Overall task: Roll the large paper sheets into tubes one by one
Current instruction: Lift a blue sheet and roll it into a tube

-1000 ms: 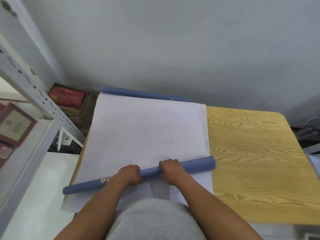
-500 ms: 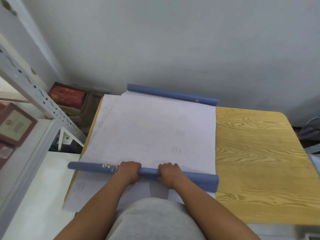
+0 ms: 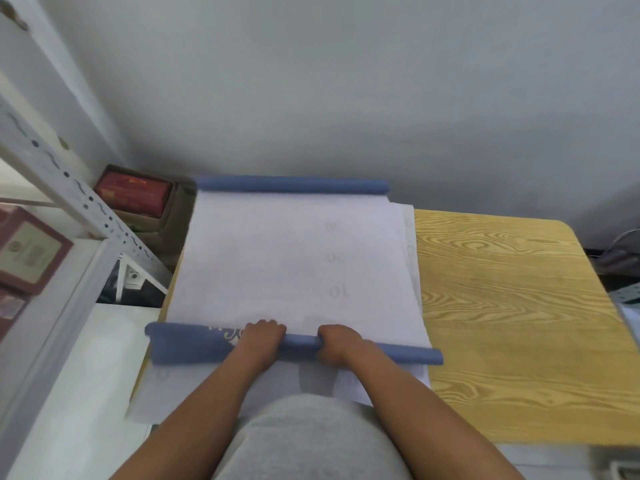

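Paper sheet (image 3: 287,265) on table (image 3: 512,306), left half; near roll (image 3: 398,353) across front, far roll (image 3: 294,185) behind.

**Much hidden under paper and hands**

The white sheet (image 3: 287,265) covers the bench's (image 3: 502,306) left part. Both hands hide the near blue roll's (image 3: 398,353) middle. Printed numbers blur faintly. The shelf frame (image 3: 69,188) runs off the left edge.
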